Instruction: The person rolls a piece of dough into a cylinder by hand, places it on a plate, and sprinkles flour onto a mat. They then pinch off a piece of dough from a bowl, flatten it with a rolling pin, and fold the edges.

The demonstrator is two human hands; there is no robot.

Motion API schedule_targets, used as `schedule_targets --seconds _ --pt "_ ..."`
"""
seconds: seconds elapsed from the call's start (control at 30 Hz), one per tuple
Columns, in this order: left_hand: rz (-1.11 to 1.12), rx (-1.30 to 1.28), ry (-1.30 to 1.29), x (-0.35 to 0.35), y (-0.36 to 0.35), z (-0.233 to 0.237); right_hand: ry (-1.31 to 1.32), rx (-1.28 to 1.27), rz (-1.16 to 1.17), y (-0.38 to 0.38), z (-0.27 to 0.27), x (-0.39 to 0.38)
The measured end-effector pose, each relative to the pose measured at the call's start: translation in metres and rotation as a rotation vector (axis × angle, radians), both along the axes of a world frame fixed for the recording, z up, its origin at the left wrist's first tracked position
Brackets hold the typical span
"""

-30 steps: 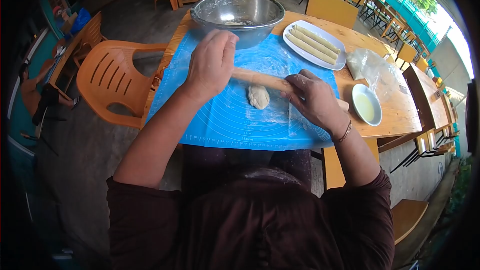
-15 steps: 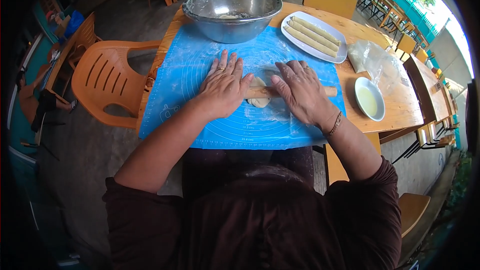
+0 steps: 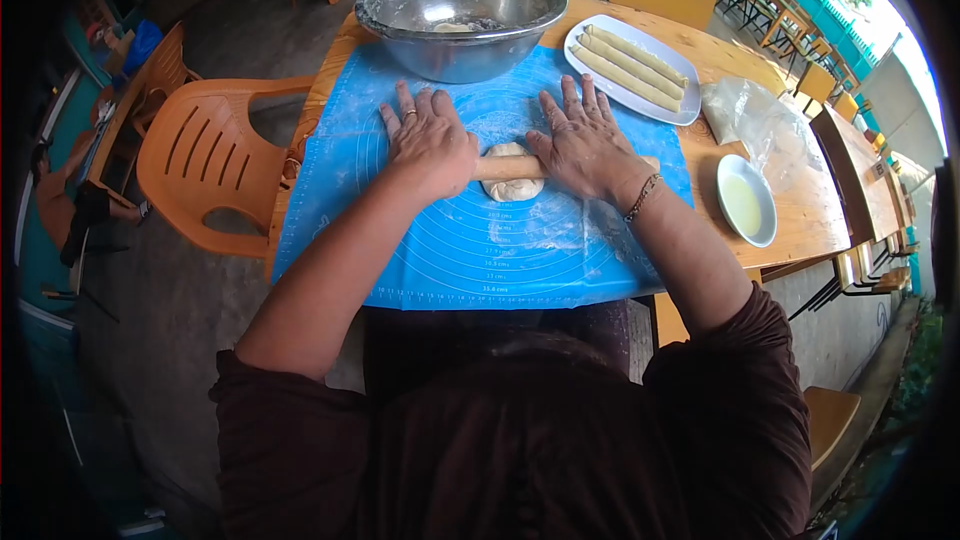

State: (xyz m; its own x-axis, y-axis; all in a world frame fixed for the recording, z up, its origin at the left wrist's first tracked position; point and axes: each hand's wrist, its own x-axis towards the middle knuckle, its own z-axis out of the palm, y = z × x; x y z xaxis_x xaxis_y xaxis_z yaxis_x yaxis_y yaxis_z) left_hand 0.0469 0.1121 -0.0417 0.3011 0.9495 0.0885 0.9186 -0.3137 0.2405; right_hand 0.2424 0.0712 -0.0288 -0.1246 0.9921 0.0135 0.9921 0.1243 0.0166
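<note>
A wooden rolling pin [image 3: 512, 168] lies crosswise over a flattened piece of pale dough [image 3: 514, 189] on the floury blue mat [image 3: 440, 275]. My left hand [image 3: 431, 145] presses flat on the pin's left part, fingers spread and pointing away from me. On its right part rests my right hand [image 3: 585, 145], palm down, with its fingers apart too. The pin's right end shows beyond that hand; its left end is hidden under my left hand. Dough shows above and below the pin between my hands.
Beyond the mat's far edge stands a steel bowl [image 3: 455, 48]. A white plate [image 3: 680, 112] holds rolled dough strips. To the right are a plastic bag [image 3: 765, 125] and a small bowl of pale liquid [image 3: 745, 202]. An orange chair [image 3: 205, 155] is at the left; a person sits beyond.
Both hands have shifted slightly away from me and farther apart along the pin. More of the dough shows between them, and it appears a little more to the left.
</note>
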Motion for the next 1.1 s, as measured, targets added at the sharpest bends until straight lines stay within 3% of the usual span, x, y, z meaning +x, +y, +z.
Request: schedule_targets --seconds 0.37,0.87,1.1 --pt "0.170 -0.050 0.043 0.007 0.020 0.012 0.052 -0.017 -0.079 0.020 -0.007 -0.002" --pt "0.020 -0.006 0.138 -0.005 -0.018 0.008 0.173 0.102 -0.015 -0.023 -0.013 -0.005" --pt "-0.072 0.108 0.032 -0.017 -0.031 -0.004 0.211 0.154 0.043 -0.039 -0.017 -0.005"
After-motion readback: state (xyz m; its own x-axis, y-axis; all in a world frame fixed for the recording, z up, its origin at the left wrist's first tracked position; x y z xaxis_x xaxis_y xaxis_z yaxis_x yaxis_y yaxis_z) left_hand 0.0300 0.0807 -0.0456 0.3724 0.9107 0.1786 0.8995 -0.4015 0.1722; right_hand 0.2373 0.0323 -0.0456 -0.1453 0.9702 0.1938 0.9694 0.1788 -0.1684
